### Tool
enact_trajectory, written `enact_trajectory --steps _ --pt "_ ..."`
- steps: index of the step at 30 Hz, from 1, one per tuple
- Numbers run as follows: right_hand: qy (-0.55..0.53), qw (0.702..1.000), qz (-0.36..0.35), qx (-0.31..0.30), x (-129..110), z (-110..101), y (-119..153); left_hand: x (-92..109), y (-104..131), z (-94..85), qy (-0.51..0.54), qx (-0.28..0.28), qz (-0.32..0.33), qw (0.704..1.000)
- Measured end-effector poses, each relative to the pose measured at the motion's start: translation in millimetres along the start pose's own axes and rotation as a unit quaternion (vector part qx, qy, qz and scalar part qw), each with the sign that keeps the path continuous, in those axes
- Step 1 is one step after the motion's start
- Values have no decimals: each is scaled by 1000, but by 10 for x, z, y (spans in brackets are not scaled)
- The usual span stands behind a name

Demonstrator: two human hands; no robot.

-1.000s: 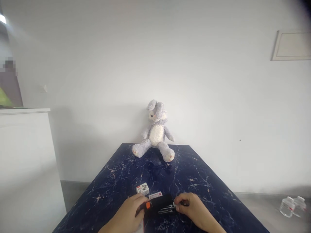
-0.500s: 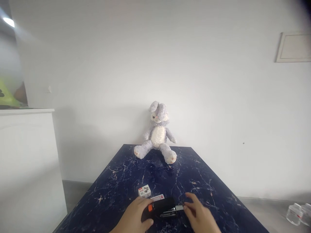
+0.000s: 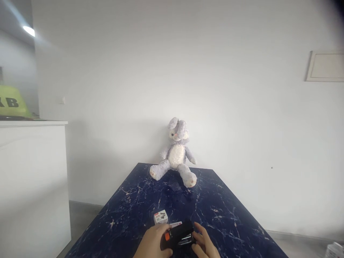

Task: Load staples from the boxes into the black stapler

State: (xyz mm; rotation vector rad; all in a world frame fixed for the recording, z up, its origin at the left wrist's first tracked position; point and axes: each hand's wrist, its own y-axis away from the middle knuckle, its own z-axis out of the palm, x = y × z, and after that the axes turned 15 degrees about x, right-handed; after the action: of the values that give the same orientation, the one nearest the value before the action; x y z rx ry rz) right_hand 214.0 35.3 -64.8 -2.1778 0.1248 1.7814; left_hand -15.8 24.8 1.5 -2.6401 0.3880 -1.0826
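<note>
Black, the stapler (image 3: 178, 233) is sitting clamped in my left hand (image 3: 153, 242) while my right hand (image 3: 205, 244), grip unclear, is seemingly working its front end, next needing steadiness.

Yellow-green item (image 3: 13, 103), well left of the left hand (image 3: 155, 240): cut-off letter, then "B". White box (image 3: 161, 217) just beyond grip: print illegible.

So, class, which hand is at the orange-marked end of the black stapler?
The left hand: it is beside the orange part of the black stapler, whereas the right hand is at the opposite end.
</note>
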Motion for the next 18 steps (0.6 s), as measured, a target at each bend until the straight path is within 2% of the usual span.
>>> enact_trajectory --steps 2,4,6,8,9,11,13,15,18 --pt "-44 999 5 -22 18 -6 -63 0 -11 98 -34 -28 22 999" --pt "-63 998 19 -17 16 -22 -172 -15 -30 209 -56 -56 47 996" --pt "-57 998 35 20 -9 -46 -319 -52 -57 259 -47 -80 71 993" --pt "-51 996 35 59 -53 -62 -475 -111 -84 197 -23 -86 93 992" --pt "-51 996 30 64 -81 -61 -544 -144 -95 126 -17 -75 107 991" --pt "-46 997 15 55 -141 -40 -643 -200 -110 -45 -22 8 113 993" --pt "-23 999 6 35 -195 -6 -682 -220 -132 -168 -46 37 127 990" --pt "0 1000 -7 8 -231 23 -675 -189 -178 -173 -74 27 163 983" --pt "5 999 -30 -15 -250 27 -636 -57 -290 -1 -90 22 232 968"
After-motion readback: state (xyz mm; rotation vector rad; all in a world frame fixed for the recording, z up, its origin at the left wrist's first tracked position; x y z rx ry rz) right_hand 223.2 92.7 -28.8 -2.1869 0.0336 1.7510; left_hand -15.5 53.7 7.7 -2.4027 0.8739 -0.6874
